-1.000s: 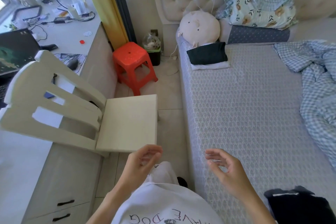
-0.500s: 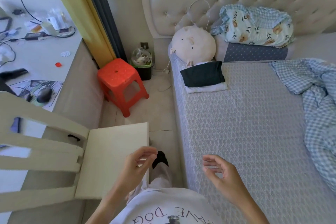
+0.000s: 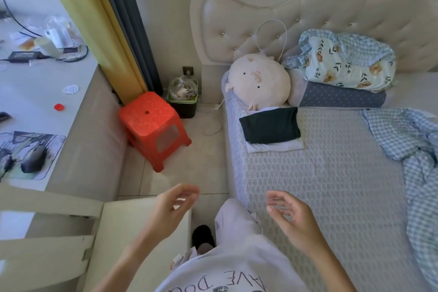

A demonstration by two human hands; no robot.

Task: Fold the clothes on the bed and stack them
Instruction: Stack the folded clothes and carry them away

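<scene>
A folded dark garment (image 3: 270, 125) lies on top of a folded white garment (image 3: 276, 146) near the head of the bed (image 3: 320, 185), just below a round plush pig (image 3: 259, 83). My left hand (image 3: 171, 208) hovers open over the floor and the chair seat, holding nothing. My right hand (image 3: 290, 214) hovers open over the bed's near left edge, fingers loosely curled, also with nothing in it. Both hands are well short of the stack.
A blue checked quilt (image 3: 412, 163) lies crumpled along the bed's right side. Pillows (image 3: 339, 78) rest against the headboard. A red stool (image 3: 151, 125) and a small bin (image 3: 182, 97) stand on the floor. A cream chair (image 3: 71, 239) and a cluttered desk (image 3: 35, 92) are at left.
The view has moved forward toward the head of the bed; the stack and the stool look closer. A dark garment at the lower right has left the view. Both hands stay open.
</scene>
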